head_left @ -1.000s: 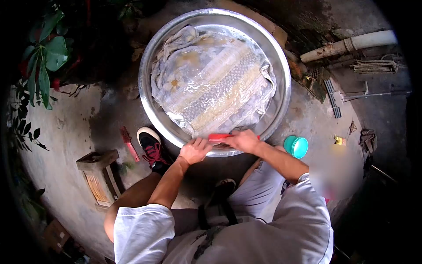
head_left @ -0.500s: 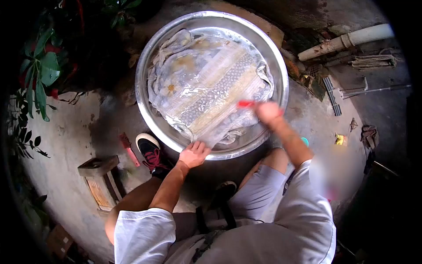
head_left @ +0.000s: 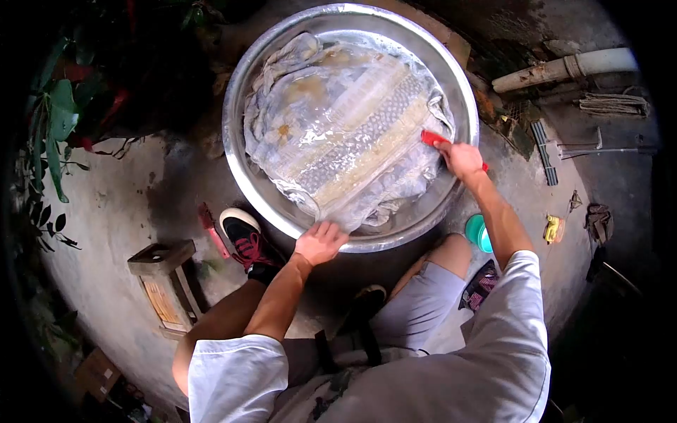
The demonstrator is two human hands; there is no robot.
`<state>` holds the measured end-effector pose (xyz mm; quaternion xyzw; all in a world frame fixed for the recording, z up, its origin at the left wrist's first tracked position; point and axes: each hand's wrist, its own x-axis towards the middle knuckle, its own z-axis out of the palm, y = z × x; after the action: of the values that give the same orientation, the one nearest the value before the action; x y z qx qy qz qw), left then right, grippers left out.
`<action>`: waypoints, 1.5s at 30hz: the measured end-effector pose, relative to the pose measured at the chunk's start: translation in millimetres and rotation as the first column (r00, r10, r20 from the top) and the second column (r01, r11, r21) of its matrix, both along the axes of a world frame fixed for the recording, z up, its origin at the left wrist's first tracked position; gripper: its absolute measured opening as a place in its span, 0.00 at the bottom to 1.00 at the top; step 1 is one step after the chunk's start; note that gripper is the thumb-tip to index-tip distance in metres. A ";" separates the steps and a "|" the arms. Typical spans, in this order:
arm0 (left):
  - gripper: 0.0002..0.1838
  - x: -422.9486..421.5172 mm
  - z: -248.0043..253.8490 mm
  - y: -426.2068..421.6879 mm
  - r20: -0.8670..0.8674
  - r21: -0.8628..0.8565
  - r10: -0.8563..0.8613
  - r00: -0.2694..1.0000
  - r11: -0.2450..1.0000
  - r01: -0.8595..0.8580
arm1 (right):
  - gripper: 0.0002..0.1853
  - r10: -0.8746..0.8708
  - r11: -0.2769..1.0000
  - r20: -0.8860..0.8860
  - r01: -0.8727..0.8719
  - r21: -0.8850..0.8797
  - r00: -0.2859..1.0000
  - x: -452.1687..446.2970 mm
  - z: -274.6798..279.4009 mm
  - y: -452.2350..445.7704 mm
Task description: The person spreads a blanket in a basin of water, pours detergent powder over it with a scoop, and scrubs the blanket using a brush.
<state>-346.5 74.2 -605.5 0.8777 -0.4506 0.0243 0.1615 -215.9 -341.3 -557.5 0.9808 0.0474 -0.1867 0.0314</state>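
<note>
A large round metal basin [head_left: 248,185] holds a soaked, patterned cloth [head_left: 338,134] with yellowish stripes and wet sheen. At the basin's near rim, my left hand [head_left: 321,242] is closed on the cloth's near edge. My right hand [head_left: 463,159] is wrapped round a red brush [head_left: 434,138] at the right side of the basin. The brush's head rests on or just over the cloth's right part; its bristles are hidden. The brush's other end sticks out past my right hand.
A teal cup [head_left: 478,233] stands right of my knee. Left of my shoe [head_left: 243,236] lie another red brush [head_left: 214,230] and a wooden stool [head_left: 166,285]. A pipe [head_left: 571,68], rope [head_left: 613,105] and yellow item [head_left: 553,229] lie at the right. Leafy plants [head_left: 62,113] hang upper left.
My right hand, with the red brush, has moved from the basin's near rim up and right to the cloth's right side. My left hand stays near the rim.
</note>
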 end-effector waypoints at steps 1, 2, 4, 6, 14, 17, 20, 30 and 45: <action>0.10 0.6 3.1 -0.6 0.002 -0.016 0.012 1.000 1.000 -0.012 | 0.14 -0.027 1.000 -0.102 0.025 -0.016 0.994 -2.6 15.5 15.9; 0.10 3.8 4.4 -1.5 0.011 -0.033 0.026 1.000 0.999 -0.025 | 0.17 -0.055 0.998 -0.195 0.049 -0.034 0.979 -8.7 25.3 44.7; 0.10 5.1 5.1 -3.1 0.018 -0.043 0.032 0.999 0.999 -0.032 | 0.20 0.147 0.952 -0.139 -0.102 0.288 0.979 -51.4 23.6 102.2; 0.10 1.4 6.5 -2.8 0.015 -0.040 0.042 0.999 0.998 -0.041 | 0.22 0.268 0.901 0.145 -0.301 0.313 0.953 -103.3 -23.5 119.9; 0.13 -0.2 0.0 -1.4 0.003 -0.007 0.037 0.999 0.999 -0.037 | 0.14 -0.065 0.995 -0.179 0.051 -0.082 0.982 -25.8 34.3 56.8; 0.14 -0.2 -3.1 -1.3 -0.003 0.004 0.043 0.999 0.999 -0.043 | 0.12 0.141 0.860 0.054 -0.149 0.488 0.989 -86.5 -1.8 131.8; 0.13 -0.3 -2.1 -0.7 -0.012 0.020 0.034 0.999 0.999 -0.034 | 0.20 0.302 0.947 -0.322 -0.243 0.210 0.897 -80.5 -24.3 103.7; 0.12 0.7 6.5 0.8 0.010 -0.038 0.037 0.999 0.999 -0.037 | 0.15 0.244 0.916 -0.118 -0.188 0.355 0.963 -113.4 -61.1 142.6; 0.24 3.5 11.2 1.3 -0.136 0.043 0.055 0.989 0.998 -0.049 | 0.25 -0.036 0.934 -0.271 0.129 0.333 0.962 -89.0 -29.4 162.5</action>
<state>-343.0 75.5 -594.3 0.8918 -0.4158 -0.0409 0.1738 -304.9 -178.7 -586.9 0.9389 0.0416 -0.3037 -0.1566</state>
